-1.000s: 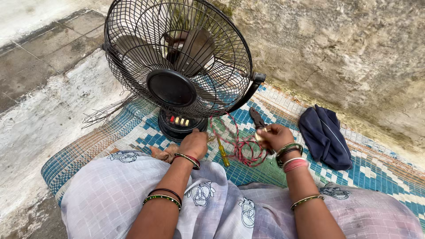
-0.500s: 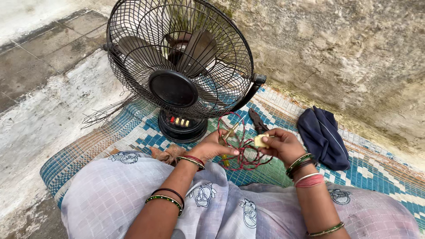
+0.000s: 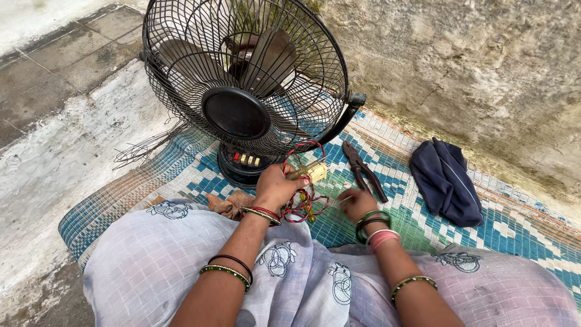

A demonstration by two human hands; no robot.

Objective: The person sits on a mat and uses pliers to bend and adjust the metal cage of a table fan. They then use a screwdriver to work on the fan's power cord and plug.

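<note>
We are sitting on a woven mat (image 3: 508, 233) patterned in blue, green and white, our lap covered by a pale checked cloth (image 3: 290, 272). Our left hand (image 3: 277, 186) is curling its fingers around a small cream-coloured plastic part (image 3: 313, 172), holding it up just in front of the fan base (image 3: 242, 166). Red and green wires (image 3: 302, 203) are looping from that part down past our left wrist, touching the mat between our two arms. Our right hand (image 3: 357, 203) is resting low on the mat just to the right of the wire loops, its fingers bent; we cannot tell whether it is pinching anything, since the fingertips are blurred. A pair of dark pliers (image 3: 363, 171) is lying on the mat just beyond the right hand, apart from it. A black table fan (image 3: 242, 79) is standing upright at the mat's far edge, its wire grille facing us and its row of coloured buttons showing on the base. A folded dark blue cloth pouch (image 3: 445, 181) is lying on the mat to the right, well apart from both hands, near a rough stone wall (image 3: 484, 72). Bangles are circling both of our forearms.
</note>
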